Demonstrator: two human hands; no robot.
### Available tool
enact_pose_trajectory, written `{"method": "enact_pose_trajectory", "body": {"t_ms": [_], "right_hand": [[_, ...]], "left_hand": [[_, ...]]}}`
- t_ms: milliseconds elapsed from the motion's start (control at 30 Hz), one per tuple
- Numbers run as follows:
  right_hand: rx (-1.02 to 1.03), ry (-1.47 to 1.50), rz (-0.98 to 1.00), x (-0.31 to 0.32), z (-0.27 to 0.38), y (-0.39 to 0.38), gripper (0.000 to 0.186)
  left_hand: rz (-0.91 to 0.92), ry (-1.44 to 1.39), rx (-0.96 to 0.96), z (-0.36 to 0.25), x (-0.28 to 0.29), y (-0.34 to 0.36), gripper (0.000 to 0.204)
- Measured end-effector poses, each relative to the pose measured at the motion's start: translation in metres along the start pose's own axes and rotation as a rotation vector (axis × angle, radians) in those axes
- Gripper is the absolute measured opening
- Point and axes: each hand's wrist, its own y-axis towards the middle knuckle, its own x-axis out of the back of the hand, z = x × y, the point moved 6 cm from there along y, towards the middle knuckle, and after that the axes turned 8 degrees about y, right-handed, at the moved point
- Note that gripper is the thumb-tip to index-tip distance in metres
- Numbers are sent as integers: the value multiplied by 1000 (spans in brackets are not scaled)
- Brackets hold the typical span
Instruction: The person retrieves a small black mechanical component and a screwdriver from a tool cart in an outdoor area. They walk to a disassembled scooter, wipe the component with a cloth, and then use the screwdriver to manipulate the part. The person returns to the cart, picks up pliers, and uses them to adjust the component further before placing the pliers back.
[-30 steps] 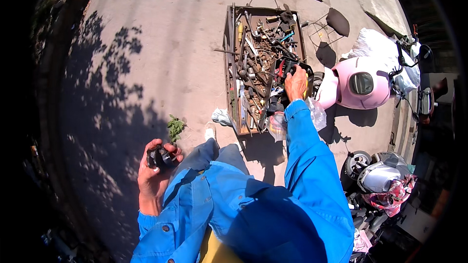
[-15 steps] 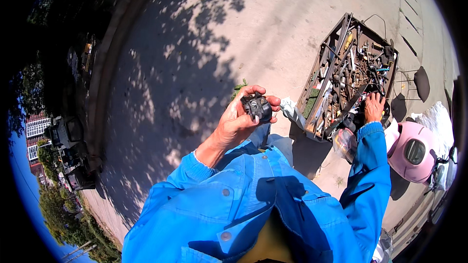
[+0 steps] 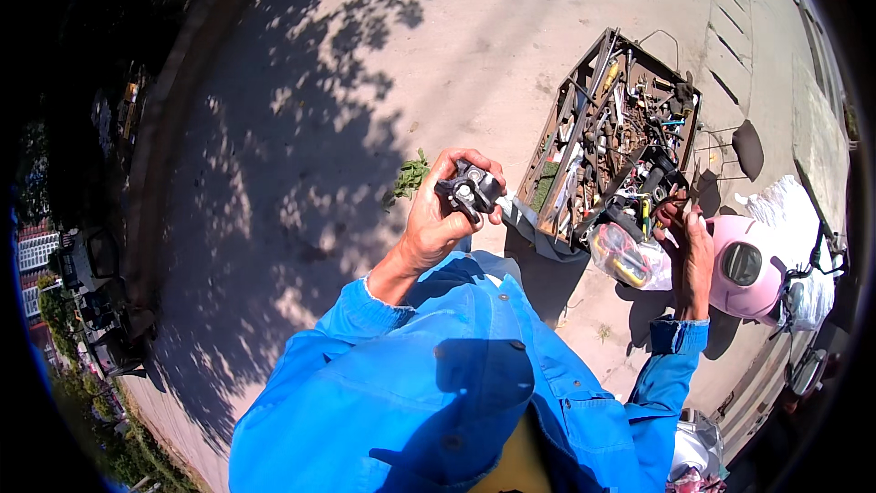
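Observation:
My left hand [image 3: 429, 224] is closed round a small black mechanical part [image 3: 469, 189] with round metallic spots, held up in front of my jacket. Its fingers wrap over the top and the thumb presses from below. My right hand [image 3: 693, 251] is raised beside the near right corner of a metal toolbox [image 3: 538, 151], its fingers bent together; whatever they pinch is too small and shaded to make out. Heaped inside the box are several wrenches, sockets and screwdrivers, among them one with a yellow handle [image 3: 610, 76]. A clear plastic bag [image 3: 628, 258] of coloured items lies left of that hand.
A pink helmet [image 3: 744, 265] rests to the right of my right hand, with white plastic sheeting [image 3: 803, 251] behind it. A dark pad on thin wire legs [image 3: 748, 151] stands beyond the box. Green leaves [image 3: 411, 175] lie on the concrete past my left hand.
My right hand has come up out of the toolbox and back toward me, fingers now bent. The black part has turned in my left hand. The whole view has shifted slightly.

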Motion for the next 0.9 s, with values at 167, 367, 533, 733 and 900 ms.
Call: {"method": "enact_pose_trajectory", "body": {"t_ms": [167, 367, 533, 733, 900], "right_hand": [[51, 437, 217, -99, -14, -112, 63], [23, 335, 453, -169, -2, -157, 59], [353, -368, 366, -187, 29, -173, 26], [622, -911, 127, -208, 48, -183, 24], [581, -1007, 101, -214, 44, -181, 27]], "left_hand": [[84, -209, 75, 11, -30, 10, 61], [182, -337, 111, 14, -49, 8, 64], [147, -305, 112, 17, -54, 7, 57], [31, -215, 126, 16, -52, 5, 54], [-7, -117, 79, 18, -44, 6, 53]]}}
